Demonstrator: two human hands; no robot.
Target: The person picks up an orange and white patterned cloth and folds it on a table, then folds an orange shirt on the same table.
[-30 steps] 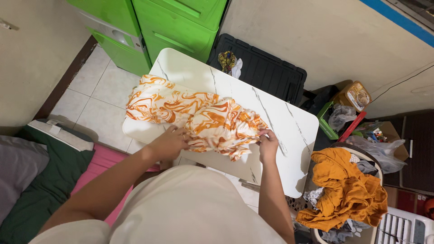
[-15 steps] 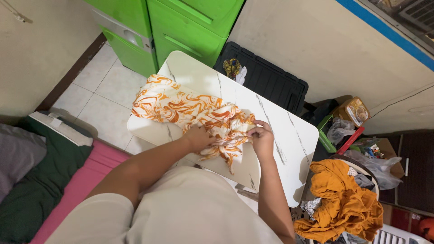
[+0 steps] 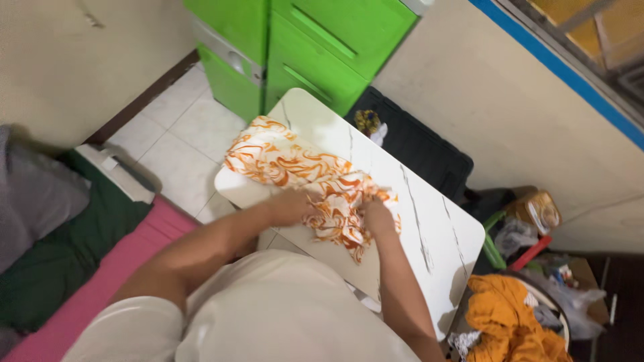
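We reach both arms forward, left hand (image 3: 292, 206) and right hand (image 3: 377, 218) pinching the cloth (image 3: 302, 175) on the table (image 3: 443, 234), while at four o'clock a basket (image 3: 560, 318) holds orange laundry (image 3: 503, 322).

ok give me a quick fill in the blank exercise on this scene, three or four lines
1. Both hands, the left hand and right hand, rest on an orange-and-white patterned ____.
2. The cloth lies on a white ____ with thin dark veins.
3. Beyond the table stands a cabinet coloured ____.
4. The basket at lower right holds a crumpled garment coloured ____.

Missing words: cloth; table; green; orange
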